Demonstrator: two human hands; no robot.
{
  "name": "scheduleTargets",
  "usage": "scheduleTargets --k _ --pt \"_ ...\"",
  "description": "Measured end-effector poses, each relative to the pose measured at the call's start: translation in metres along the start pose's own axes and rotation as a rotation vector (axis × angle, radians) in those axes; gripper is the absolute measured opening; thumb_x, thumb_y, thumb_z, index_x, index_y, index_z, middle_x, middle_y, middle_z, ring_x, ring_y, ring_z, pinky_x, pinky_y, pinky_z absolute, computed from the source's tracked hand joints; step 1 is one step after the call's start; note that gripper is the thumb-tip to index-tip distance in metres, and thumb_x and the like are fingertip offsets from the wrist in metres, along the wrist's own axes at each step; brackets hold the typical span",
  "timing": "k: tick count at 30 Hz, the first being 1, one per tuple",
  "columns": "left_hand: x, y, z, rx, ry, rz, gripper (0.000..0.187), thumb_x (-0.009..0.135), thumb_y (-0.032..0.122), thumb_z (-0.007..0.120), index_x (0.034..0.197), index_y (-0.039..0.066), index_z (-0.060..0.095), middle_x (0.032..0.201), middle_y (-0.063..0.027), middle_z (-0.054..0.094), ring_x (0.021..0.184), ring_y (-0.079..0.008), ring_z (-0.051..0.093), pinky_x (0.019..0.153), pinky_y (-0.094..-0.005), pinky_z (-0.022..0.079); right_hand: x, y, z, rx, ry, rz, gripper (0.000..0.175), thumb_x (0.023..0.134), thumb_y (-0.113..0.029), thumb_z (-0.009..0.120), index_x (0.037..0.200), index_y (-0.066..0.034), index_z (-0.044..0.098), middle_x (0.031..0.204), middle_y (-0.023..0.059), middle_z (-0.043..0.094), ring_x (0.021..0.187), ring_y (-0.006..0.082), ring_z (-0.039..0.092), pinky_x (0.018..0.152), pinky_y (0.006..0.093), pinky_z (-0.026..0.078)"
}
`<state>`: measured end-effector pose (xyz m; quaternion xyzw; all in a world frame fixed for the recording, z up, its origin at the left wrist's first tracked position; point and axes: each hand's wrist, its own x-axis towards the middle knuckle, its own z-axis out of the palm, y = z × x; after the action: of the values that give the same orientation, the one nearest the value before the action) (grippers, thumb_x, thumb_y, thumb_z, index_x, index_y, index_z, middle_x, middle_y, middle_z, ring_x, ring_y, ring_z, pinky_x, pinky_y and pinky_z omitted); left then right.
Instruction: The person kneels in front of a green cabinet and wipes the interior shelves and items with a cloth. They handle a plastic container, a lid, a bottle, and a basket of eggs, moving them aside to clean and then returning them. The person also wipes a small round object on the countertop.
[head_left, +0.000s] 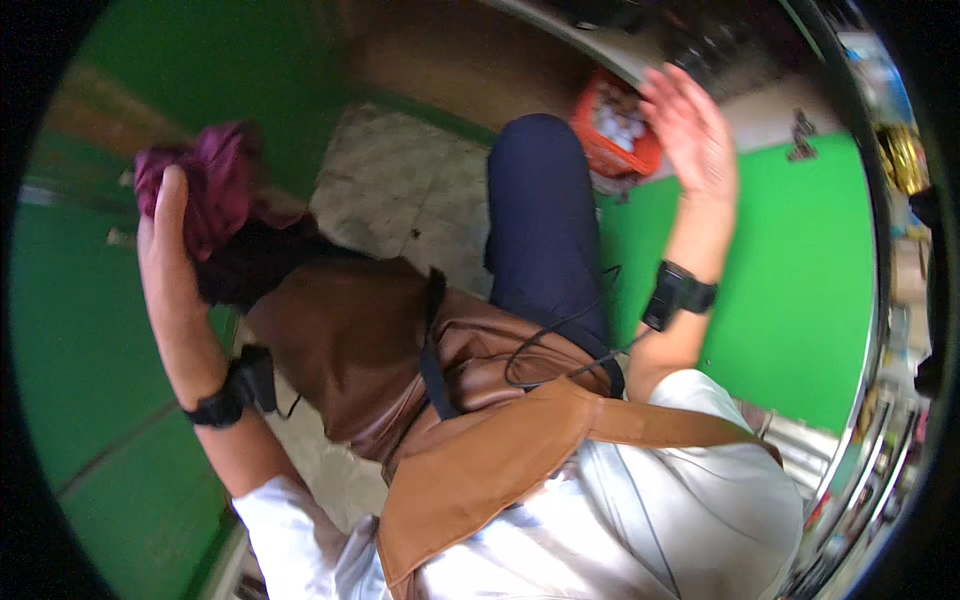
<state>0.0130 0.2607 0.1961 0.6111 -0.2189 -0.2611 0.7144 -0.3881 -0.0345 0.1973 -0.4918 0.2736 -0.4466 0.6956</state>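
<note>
My left hand (169, 225) holds a crumpled maroon cloth (217, 187), with the thumb lying over it, beside green panels. At the upper right my right hand (690, 135) is raised, its fingers extended and somewhat apart, and I see nothing in it. An orange plastic basket (637, 161) with whitish items inside stands just beyond that hand; the items are too blurred to name. Across my lap lies a brown apron (337, 322), and one dark-trousered knee (540, 172) points forward.
Green panels (82, 300) run along the left side. A bright green panel (802, 285) with a metal latch (801, 139) is at the right, near shelves (885, 450) of small goods. Grey floor tiles (397, 187) show in front. A thin black cable (517, 360) loops over the apron.
</note>
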Motion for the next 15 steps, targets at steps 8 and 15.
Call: scheduleTargets --k 8,15 --pt "-0.07 0.06 -0.088 -0.158 0.254 0.192 0.038 0.095 0.033 0.063 0.117 0.001 0.063 0.107 -0.0091 0.067 0.099 -0.019 0.064 0.088 -0.031 0.051 0.024 -0.02 -0.004 0.002 -0.239 -0.009 0.038 0.101 -0.019 0.049 0.13 0.006 0.051 0.129 0.0244 0.057 0.115 0.0285 0.06 0.099 0.0379 0.049" --pt "-0.114 0.092 -0.159 0.486 0.28 0.289 0.037 0.092 0.01 0.059 0.126 -0.005 0.058 0.111 -0.0112 0.065 0.102 -0.0196 0.063 0.092 -0.0304 0.049 0.035 -0.02 0.076 -0.192 -0.484 -0.057 0.036 0.098 -0.017 0.055 0.128 0.0036 0.054 0.122 0.0193 0.061 0.106 0.0237 0.063 0.092 0.0326 0.051"
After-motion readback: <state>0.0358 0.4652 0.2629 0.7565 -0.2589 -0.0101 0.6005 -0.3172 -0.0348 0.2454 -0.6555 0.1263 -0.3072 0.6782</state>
